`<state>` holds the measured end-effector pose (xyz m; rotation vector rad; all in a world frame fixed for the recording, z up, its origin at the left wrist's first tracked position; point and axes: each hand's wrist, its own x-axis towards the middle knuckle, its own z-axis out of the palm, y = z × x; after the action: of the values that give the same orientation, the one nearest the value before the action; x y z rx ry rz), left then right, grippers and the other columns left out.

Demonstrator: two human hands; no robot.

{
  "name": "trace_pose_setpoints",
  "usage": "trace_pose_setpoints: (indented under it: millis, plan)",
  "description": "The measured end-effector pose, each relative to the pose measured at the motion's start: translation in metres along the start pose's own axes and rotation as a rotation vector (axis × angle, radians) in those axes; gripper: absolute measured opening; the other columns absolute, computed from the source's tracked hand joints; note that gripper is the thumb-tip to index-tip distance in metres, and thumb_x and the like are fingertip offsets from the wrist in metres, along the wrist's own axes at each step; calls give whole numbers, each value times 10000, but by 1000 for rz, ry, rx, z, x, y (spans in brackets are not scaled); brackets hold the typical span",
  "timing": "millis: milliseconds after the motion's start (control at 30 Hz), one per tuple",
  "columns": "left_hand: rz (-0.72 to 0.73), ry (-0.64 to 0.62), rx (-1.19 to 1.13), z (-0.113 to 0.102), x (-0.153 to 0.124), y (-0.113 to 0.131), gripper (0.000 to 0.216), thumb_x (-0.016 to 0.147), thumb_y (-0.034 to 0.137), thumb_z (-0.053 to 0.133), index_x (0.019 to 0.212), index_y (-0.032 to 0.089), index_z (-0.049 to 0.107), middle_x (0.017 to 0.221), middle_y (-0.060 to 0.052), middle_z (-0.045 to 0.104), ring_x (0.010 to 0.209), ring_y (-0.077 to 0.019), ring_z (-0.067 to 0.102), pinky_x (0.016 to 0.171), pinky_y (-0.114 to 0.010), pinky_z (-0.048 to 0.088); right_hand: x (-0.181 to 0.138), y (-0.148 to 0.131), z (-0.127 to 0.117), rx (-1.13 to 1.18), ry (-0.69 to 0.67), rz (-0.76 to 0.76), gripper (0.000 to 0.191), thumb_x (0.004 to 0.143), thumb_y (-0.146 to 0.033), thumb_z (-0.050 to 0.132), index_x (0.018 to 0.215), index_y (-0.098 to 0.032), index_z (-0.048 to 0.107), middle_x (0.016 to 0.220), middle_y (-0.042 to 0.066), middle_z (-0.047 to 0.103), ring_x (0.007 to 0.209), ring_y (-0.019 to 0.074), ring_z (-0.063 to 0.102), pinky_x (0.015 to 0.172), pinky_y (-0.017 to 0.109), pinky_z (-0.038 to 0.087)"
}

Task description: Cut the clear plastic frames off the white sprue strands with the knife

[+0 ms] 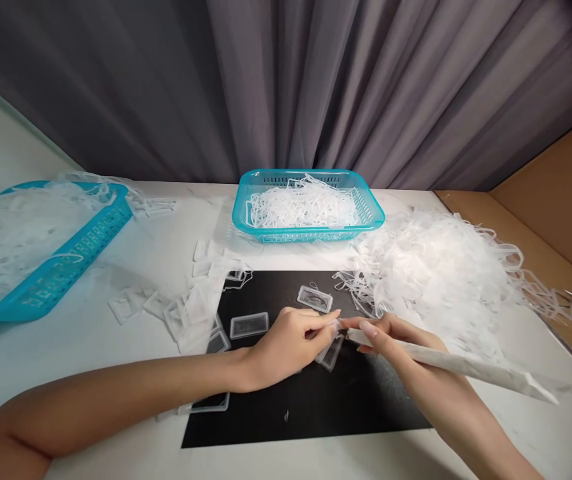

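1. The left hand (286, 343) pinches a small, translucent whitish plastic piece (337, 327) between thumb and fingers, presumably to steady it; its outline is mostly hidden by the fingertips.
2. The right hand (399, 340) grips a long, slender tool with a white, wrapped-looking handle (459, 360), much as one holds a pen. That hold likely gives fine control, with the dark tip close beside the pinched piece; whether they touch, I cannot tell.
3. Both hands meet above a black, flat rectangular mat (346, 410), whose darkness probably makes the clear plastic easier to see.
4. On the mat, a clear, rectangular plastic frame (249, 325) lies left of the hands, and another clear, shallow rectangular piece (315, 299) lies just beyond them, both seemingly within easy reach.
5. A loose heap of thin, white plastic strips (431, 273) spreads to the right, near the tool hand.
6. Two blue, perforated plastic baskets, one behind the mat (311, 232) and one at far left (83, 260), hold more white plastic, apparently keeping it contained.
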<state>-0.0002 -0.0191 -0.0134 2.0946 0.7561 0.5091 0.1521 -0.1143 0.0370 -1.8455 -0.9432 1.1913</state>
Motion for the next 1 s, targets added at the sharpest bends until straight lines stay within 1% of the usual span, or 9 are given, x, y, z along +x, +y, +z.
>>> trace_pose_setpoints:
  millis: [100, 233, 333, 467, 600, 733, 833, 900, 1000]
  plan:
    - [59, 7, 60, 1, -1, -1, 325, 867, 190, 457, 1105, 108, 662, 608, -4, 612, 537, -116, 512, 577, -226, 436, 0, 0, 1, -35, 12, 11, 424, 788, -601, 480, 592, -225, 460, 741, 0, 646, 857, 230, 628, 733, 299, 441]
    - [110, 19, 97, 2, -1, -1, 331, 867, 156, 454, 1133, 95, 640, 657, -31, 653, 574, -127, 558, 611, -237, 457, 0, 2, 5, -87, 57, -51, 411, 801, -567, 484, 573, -226, 451, 642, 12, 620, 759, 232, 621, 559, 268, 425]
    - [123, 26, 112, 4, -1, -1, 329, 871, 148, 448, 1133, 87, 636, 689, -46, 671, 619, -140, 597, 618, -237, 469, -1, 4, 10, -67, 107, -125, 387, 816, -509, 503, 561, -222, 457, 592, 15, 608, 683, 211, 611, 479, 242, 384]
    - [121, 22, 126, 5, -1, -1, 343, 884, 173, 441, 1172, 85, 605, 808, -81, 703, 736, -168, 636, 690, -256, 492, -1, 7, 16, -73, 137, -183, 384, 830, -478, 499, 563, -211, 434, 667, 25, 650, 562, 152, 537, 442, 238, 349]
    - [104, -18, 144, 4, -2, 2, 341, 892, 188, 425, 1159, 95, 617, 768, -72, 698, 709, -171, 633, 693, -269, 497, -1, 12, 20, -132, 144, -229, 375, 844, -467, 478, 583, -203, 426, 799, 54, 697, 468, 99, 429, 421, 243, 344]
    - [74, -45, 121, 3, -2, 6, 315, 899, 189, 406, 1042, 121, 678, 722, -48, 678, 679, -159, 615, 741, -273, 492, -2, 14, 20, -191, 111, -290, 356, 879, -442, 430, 614, -205, 417, 982, 88, 693, 483, 102, 466, 434, 244, 364]
    - [63, -41, 49, 1, -1, 7, 332, 900, 193, 399, 820, 137, 716, 634, -15, 631, 630, -145, 593, 782, -279, 490, -4, 13, 18, -233, 139, -321, 323, 891, -430, 415, 656, -212, 460, 1019, 86, 689, 600, 149, 573, 503, 251, 424]
    - [40, -20, -24, 0, 1, 8, 365, 899, 218, 406, 697, 160, 705, 536, 18, 562, 613, -148, 588, 795, -294, 494, -5, 12, 16, -248, 179, -336, 306, 889, -430, 425, 685, -217, 505, 1015, 88, 694, 719, 190, 632, 572, 257, 468]
    - [-37, -15, -127, -3, 4, 11, 385, 890, 271, 423, 620, 180, 683, 456, 40, 473, 624, -162, 589, 782, -300, 492, -6, 10, 14, -265, 226, -358, 300, 884, -429, 446, 690, -222, 545, 1001, 81, 702, 815, 214, 659, 669, 264, 499]
